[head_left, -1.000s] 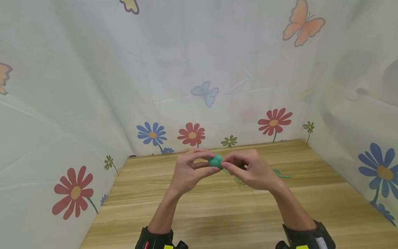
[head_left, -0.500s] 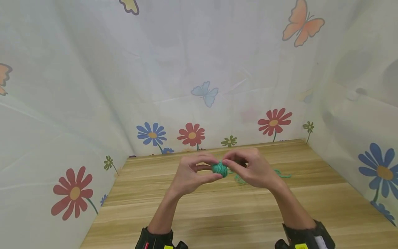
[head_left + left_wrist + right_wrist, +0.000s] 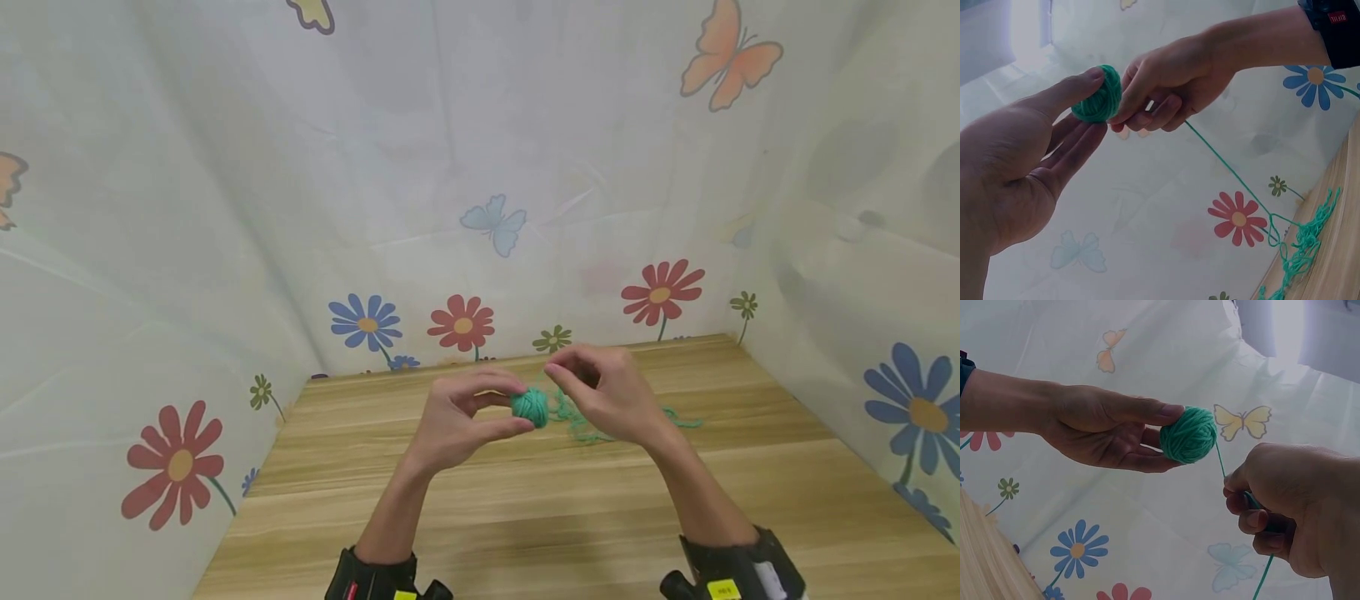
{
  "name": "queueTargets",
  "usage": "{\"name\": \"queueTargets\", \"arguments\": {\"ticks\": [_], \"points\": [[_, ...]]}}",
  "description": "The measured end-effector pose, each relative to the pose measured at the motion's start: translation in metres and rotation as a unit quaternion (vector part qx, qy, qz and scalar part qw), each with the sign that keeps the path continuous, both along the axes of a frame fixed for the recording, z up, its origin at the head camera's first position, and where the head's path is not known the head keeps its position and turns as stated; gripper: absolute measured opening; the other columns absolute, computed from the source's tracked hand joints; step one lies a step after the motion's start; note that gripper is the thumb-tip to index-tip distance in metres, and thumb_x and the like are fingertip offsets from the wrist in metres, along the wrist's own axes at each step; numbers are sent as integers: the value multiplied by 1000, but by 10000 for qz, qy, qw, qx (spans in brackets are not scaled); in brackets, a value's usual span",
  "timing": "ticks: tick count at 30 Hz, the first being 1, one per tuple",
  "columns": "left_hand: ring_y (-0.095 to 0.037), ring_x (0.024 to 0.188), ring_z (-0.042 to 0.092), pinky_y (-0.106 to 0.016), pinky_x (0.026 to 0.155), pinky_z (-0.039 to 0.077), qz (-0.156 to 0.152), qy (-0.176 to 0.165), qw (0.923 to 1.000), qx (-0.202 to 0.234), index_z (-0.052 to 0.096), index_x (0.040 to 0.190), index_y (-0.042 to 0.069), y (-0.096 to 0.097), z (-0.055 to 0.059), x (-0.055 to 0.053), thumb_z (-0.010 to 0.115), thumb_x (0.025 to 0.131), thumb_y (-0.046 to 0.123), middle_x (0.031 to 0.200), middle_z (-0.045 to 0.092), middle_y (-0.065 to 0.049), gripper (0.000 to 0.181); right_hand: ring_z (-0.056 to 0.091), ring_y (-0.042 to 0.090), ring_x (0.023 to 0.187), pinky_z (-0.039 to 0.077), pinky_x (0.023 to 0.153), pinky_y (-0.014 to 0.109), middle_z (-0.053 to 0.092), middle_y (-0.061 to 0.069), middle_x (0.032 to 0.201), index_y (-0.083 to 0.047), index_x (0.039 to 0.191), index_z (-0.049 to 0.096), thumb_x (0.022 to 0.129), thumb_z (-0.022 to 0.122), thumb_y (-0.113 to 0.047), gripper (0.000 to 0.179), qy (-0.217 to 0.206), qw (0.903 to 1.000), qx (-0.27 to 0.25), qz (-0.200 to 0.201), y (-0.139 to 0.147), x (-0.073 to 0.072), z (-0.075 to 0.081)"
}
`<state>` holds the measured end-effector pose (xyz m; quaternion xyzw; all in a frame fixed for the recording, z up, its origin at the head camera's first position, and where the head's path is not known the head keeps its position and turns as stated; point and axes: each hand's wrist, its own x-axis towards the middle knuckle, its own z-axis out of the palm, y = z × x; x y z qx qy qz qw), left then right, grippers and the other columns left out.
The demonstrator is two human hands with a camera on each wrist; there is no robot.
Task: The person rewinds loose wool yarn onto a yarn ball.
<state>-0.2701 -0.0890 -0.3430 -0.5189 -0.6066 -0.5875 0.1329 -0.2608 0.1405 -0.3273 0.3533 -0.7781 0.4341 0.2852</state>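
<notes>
A small green ball of yarn point(image 3: 530, 407) is held up over the table between the thumb and fingers of my left hand point(image 3: 457, 425). Its wound strands show well in the right wrist view, where the ball point(image 3: 1189, 435) sits at the fingertips. My right hand point(image 3: 607, 396), just right of the ball, pinches the yarn strand point(image 3: 1220, 459) that runs taut from the ball. In the left wrist view the strand point(image 3: 1225, 164) leaves the back of the right hand and slants down to a loose tangle of yarn point(image 3: 1305, 244) on the table.
The wooden table point(image 3: 525, 517) spreads under both hands. Loose green yarn point(image 3: 588, 429) lies on it behind and beyond the right hand. A white curtain point(image 3: 420, 150) printed with flowers and butterflies encloses the back and both sides.
The ball and left hand have shifted slightly right and down. My right hand has moved from touching the ball to a little above and right of it.
</notes>
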Motion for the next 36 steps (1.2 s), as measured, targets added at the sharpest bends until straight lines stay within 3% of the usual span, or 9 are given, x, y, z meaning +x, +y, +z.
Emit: {"name": "queueTargets", "arguments": {"ticks": [5,15,22,26,36], "points": [[-31,100,68,-52,85,63,-83,-27,9999,85,67,108,-19,0,-3,-2,76,72,-29,106,66,-32,39,43,8,49,34,40,17,55,-3,62,-6,96,77,94,74,-3,5,-172,9996,85,-198,4,-15,-15],[-35,101,68,-52,87,62,-16,-90,9984,565,68,112,-15,-2,-13,-16,77,78,-22,110,68,-28,36,46,7,51,38,43,17,58,-8,66,-10,100,79,95,73,-5,10,-264,9963,641,506,-2,-17,-19],[-34,101,69,-52,89,61,542,-19,9946,888,67,113,-16,-2,-10,-16,76,76,-25,107,69,-29,39,40,6,49,33,42,16,48,-8,60,-19,90,75,96,73,-8,12,54,9886,863,1232,-6,-16,-19],[-31,100,69,-53,88,61,851,93,9916,972,66,111,-18,-1,-4,-11,76,74,-28,106,67,-31,39,43,4,50,37,42,15,52,-10,63,-19,96,78,96,73,-7,13,293,9812,996,1626,-9,-13,-17],[-32,103,67,-51,84,62,1137,-47,9896,880,65,111,-18,1,1,-2,77,74,-25,110,64,-30,39,45,3,53,40,42,16,55,-8,67,-16,100,77,92,72,4,22,328,9758,672,2056,-5,1,-10]]}}
